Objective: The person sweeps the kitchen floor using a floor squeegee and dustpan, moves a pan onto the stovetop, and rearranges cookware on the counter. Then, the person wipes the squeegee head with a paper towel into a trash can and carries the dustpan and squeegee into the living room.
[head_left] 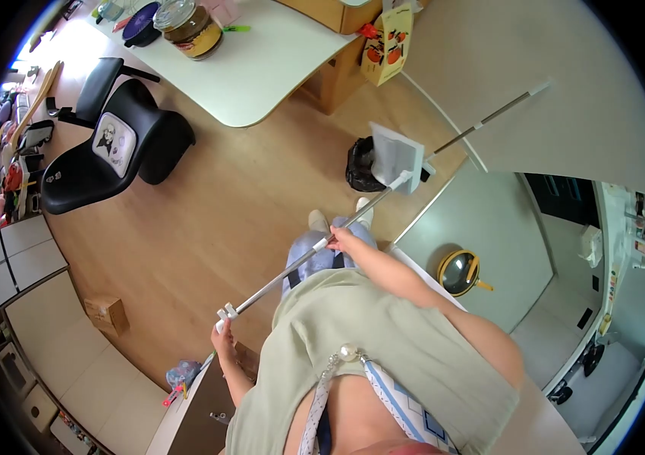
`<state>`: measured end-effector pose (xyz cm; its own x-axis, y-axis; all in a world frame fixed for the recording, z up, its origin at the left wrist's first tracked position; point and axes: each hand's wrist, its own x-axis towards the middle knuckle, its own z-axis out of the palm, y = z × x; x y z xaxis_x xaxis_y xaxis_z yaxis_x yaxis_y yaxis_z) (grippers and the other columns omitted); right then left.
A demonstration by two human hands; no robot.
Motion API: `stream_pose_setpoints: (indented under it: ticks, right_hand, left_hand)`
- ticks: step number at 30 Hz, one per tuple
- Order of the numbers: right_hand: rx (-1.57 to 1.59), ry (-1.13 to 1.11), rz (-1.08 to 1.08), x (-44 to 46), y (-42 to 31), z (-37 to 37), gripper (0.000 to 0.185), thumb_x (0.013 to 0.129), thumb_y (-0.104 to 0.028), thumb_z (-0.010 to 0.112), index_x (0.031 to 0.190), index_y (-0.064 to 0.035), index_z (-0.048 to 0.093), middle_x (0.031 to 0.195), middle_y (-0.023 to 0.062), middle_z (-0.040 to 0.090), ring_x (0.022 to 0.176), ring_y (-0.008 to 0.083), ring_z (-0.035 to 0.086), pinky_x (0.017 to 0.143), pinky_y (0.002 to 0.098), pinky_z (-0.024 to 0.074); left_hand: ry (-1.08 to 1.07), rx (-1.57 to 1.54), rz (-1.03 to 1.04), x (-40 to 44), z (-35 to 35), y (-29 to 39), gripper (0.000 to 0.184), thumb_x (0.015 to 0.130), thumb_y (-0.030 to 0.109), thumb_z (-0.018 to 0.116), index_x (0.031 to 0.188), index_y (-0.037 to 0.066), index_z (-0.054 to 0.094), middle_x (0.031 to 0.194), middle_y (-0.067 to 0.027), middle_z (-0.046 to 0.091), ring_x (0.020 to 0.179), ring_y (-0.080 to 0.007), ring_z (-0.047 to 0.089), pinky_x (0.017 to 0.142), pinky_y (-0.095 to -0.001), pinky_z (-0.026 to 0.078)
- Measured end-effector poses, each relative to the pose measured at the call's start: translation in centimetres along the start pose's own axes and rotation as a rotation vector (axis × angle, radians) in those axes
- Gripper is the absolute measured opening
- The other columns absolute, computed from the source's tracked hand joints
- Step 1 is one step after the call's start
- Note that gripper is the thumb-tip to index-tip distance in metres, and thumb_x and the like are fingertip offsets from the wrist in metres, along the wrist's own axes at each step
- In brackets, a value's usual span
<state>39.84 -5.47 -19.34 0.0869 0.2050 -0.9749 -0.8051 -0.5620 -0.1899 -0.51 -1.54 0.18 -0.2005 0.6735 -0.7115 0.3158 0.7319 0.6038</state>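
Note:
My left hand [224, 338] is closed around the white clip end of a long silver handle. Further along, my right hand [343, 240] grips the same handle just past its white joint. At the far end, this long-handled dustpan [397, 155] has a pale, see-through pan. The pan is tilted at the mouth of a bin lined with a black bag [363, 165]; I cannot tell whether they touch. Behind the pan, a second silver pole [482, 123] slants toward the wall, its dark lower end partly hidden.
A white table [277, 68] bearing a glass jar [190, 30] stands ahead, with a black chair [121, 152] on the left. A yellow-rimmed pan with a lid [459, 271] sits on the right counter. A cardboard box [107, 315] lies on the floor at left.

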Motion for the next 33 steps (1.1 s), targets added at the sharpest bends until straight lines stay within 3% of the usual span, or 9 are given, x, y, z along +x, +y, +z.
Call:
stream_pose_setpoints:
  ticks: [4, 8, 11, 13, 16, 21, 24, 28, 33]
  right_hand:
    - [0.129, -0.211, 0.039, -4.5, -1.2, -1.0, 0.028, 0.084, -0.023, 0.047, 0.092, 0.0039, 0.046, 0.087, 0.0193, 0.057, 0.082, 0.0321, 0.057, 0.076, 0.0444, 0.048]
    - [0.164, -0.259, 0.082, -8.3, -1.4, -0.9, 0.024, 0.084, -0.021, 0.047, 0.09, 0.0014, 0.05, 0.088, 0.0125, 0.06, 0.084, 0.0266, 0.058, 0.076, 0.039, 0.0486]
    - [0.264, -0.251, 0.1, -10.8, -1.6, 0.6, 0.022, 0.084, -0.023, 0.048, 0.088, -0.0017, 0.052, 0.086, 0.0088, 0.06, 0.086, 0.024, 0.058, 0.078, 0.0363, 0.0475]
    - [0.308, -0.295, 0.092, -12.1, -2.0, 1.7, 0.019, 0.083, -0.024, 0.048, 0.084, -0.0051, 0.053, 0.083, 0.0068, 0.06, 0.087, 0.0221, 0.057, 0.078, 0.0351, 0.0463]
    - [0.386, -0.399, 0.089, -13.6, -2.5, 4.3, 0.02, 0.083, -0.026, 0.049, 0.078, -0.0072, 0.053, 0.08, 0.005, 0.06, 0.086, 0.0201, 0.057, 0.076, 0.0332, 0.0458]
    - [0.33, -0.638, 0.112, -15.4, -2.7, 9.6, 0.03, 0.082, -0.036, 0.05, 0.075, -0.0075, 0.055, 0.083, 0.0058, 0.059, 0.087, 0.0205, 0.056, 0.077, 0.033, 0.0452]
    - [0.083, -0.779, 0.109, -17.1, -3.1, 11.5, 0.036, 0.083, -0.04, 0.047, 0.087, -0.0047, 0.052, 0.087, 0.0112, 0.058, 0.087, 0.0236, 0.057, 0.075, 0.0336, 0.0469]
    - [-0.167, -0.704, -0.019, -16.9, -4.5, 9.3, 0.043, 0.083, -0.04, 0.048, 0.099, -0.0008, 0.043, 0.093, 0.0177, 0.055, 0.083, 0.0267, 0.058, 0.072, 0.0352, 0.0487]
    - [-0.134, -0.446, -0.218, -16.1, -6.9, 0.1, 0.045, 0.083, -0.036, 0.049, 0.108, 0.0011, 0.041, 0.088, 0.0151, 0.055, 0.079, 0.0236, 0.057, 0.071, 0.0344, 0.0493]
  left_hand:
    - [0.018, -0.006, 0.215, -0.3, -1.8, 1.6, 0.02, 0.071, 0.021, 0.068, 0.07, 0.008, 0.052, 0.053, 0.0062, 0.042, 0.042, -0.0015, 0.034, 0.037, -0.0172, 0.024]
    - [0.051, 0.087, 0.488, 0.0, -5.1, 3.4, 0.022, 0.068, 0.02, 0.069, 0.074, 0.006, 0.054, 0.057, 0.0064, 0.043, 0.045, -0.0013, 0.036, 0.039, -0.0159, 0.023]
    - [0.096, 0.059, 0.694, -1.6, -6.6, 7.6, 0.046, 0.056, 0.041, 0.074, 0.068, 0.002, 0.054, 0.057, 0.0054, 0.044, 0.053, -0.0053, 0.04, 0.045, -0.0197, 0.029]
    - [0.123, 0.219, 0.789, -4.4, -6.5, 12.6, 0.051, 0.053, 0.046, 0.074, 0.063, 0.001, 0.053, 0.054, 0.002, 0.044, 0.052, -0.0077, 0.041, 0.045, -0.0215, 0.029]
    - [0.158, 0.461, 1.194, -8.5, -7.4, 19.2, 0.053, 0.048, 0.05, 0.072, 0.059, 0.001, 0.055, 0.049, -0.0046, 0.043, 0.046, -0.0168, 0.04, 0.044, -0.0281, 0.028]
    - [0.253, 0.626, 1.704, -13.1, -10.2, 24.8, 0.052, 0.061, 0.052, 0.063, 0.061, 0.001, 0.055, 0.046, -0.0053, 0.045, 0.043, -0.0184, 0.042, 0.043, -0.0277, 0.028]
    - [0.346, 0.658, 1.777, -15.7, -12.0, 26.6, 0.052, 0.063, 0.049, 0.065, 0.063, -0.002, 0.053, 0.052, -0.0082, 0.047, 0.044, -0.0203, 0.039, 0.043, -0.0296, 0.027]
    - [0.352, 0.795, 1.819, -17.1, -13.5, 28.4, 0.053, 0.057, 0.048, 0.069, 0.064, -0.002, 0.054, 0.053, -0.007, 0.049, 0.046, -0.0205, 0.041, 0.044, -0.0306, 0.03]
    - [0.405, 0.965, 1.824, -17.0, -10.2, 29.1, 0.044, 0.055, 0.041, 0.073, 0.068, 0.003, 0.056, 0.057, -0.0081, 0.051, 0.05, -0.026, 0.046, 0.046, -0.0328, 0.036]
